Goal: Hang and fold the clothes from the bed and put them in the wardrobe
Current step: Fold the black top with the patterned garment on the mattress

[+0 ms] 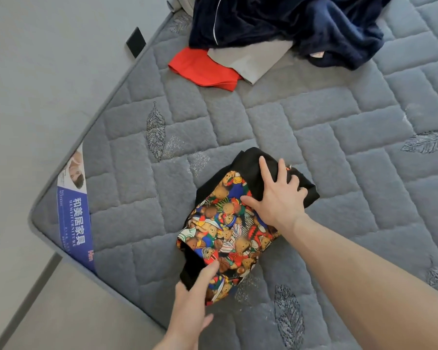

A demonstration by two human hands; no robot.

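Note:
A folded black garment with a colourful teddy-bear print (pixel 228 231) lies on the grey quilted mattress (pixel 314 127). My right hand (pixel 276 195) lies flat on its far black end, fingers spread and pressing down. At the near end my left hand (pixel 195 301) grips the garment's edge, thumb on top of the print and fingers under the black fabric. Further back on the mattress lie a dark navy fleece garment (pixel 301 24), a red garment (pixel 202 69) and a light grey garment (pixel 250 59), partly overlapping.
The mattress corner with a blue-and-white label (pixel 72 218) points to the lower left, with grey floor (pixel 36 72) beyond it. A small black object (pixel 135 42) lies on the floor beside the mattress edge.

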